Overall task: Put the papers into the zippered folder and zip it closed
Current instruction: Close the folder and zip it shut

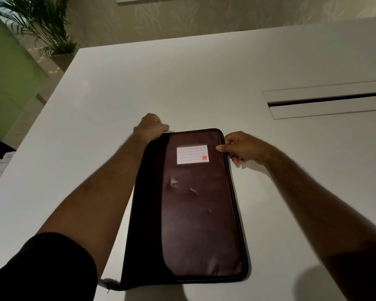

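Maroon leather-look zippered folder (pixel 201 205) lies flat on the white table (pixel 182 83), right between both forearms, long axis running straight away from the person, label (pixel 192 154) at the far end. Left hand (pixel 150 126) is curled over the far left corner, pinning it down. Right hand (pixel 241 147) pinches something at the far right edge, probably the zipper pull, though it's too small to be sure. Papers aren't visible, so I'd guess they're already inside.
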{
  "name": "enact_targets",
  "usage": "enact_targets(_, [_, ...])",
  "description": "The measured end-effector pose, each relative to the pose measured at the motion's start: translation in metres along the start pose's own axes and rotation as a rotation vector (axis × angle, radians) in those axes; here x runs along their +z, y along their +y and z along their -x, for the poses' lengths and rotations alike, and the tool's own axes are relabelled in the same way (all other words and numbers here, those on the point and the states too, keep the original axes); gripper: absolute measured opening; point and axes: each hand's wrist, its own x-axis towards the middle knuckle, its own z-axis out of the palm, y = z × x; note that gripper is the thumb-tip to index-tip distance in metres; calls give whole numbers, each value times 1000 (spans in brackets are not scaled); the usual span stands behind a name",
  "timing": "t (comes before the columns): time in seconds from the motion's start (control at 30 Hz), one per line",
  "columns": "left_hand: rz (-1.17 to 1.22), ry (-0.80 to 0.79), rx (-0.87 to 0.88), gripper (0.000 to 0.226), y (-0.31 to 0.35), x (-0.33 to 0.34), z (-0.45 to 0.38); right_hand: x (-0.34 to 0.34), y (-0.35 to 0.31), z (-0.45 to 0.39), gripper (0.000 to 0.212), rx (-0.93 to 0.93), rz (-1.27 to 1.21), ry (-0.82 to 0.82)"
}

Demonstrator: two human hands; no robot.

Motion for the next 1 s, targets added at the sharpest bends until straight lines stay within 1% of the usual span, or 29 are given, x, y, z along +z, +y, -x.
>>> enact_targets(0.07, [20, 12, -16, 19, -11, -6, 0, 0, 1, -2, 36, 6, -1, -1])
enact_targets(0.2, [45, 40, -49, 15, -33, -19, -2, 1, 1, -2, 35, 10, 6, 1])
enact_targets(0.43, [77, 58, -54, 15, -60, -28, 0, 3, -3, 2, 31, 32, -1, 14])
enact_targets(0.47, [90, 62, -58, 18, -60, -27, 1, 4, -3, 3, 32, 35, -5, 20])
enact_targets(0.53, [125, 67, -53, 31, -62, -24, 4, 6, -4, 6, 31, 35, -6, 36])
enact_targets(0.57, [142, 78, -49, 35, -63, -22, 6, 8, -4, 8, 32, 33, -2, 50])
enact_targets(0.67, [210, 143, -62, 31, -71, -14, 16, 14, -5, 15, 32, 18, -8, 111])
enact_targets(0.77, [295, 196, -99, 39, -80, -8, 32, 23, -2, 24, 34, 10, 3, 201])
enact_targets(0.87, [353, 196, -131, 38, -91, -3, 51, 33, 2, 37, 32, 14, 6, 287])
enact_targets(1.0, [366, 181, -88, 43, -103, 6, 86, 46, 9, 56, 34, 24, 32, 335])
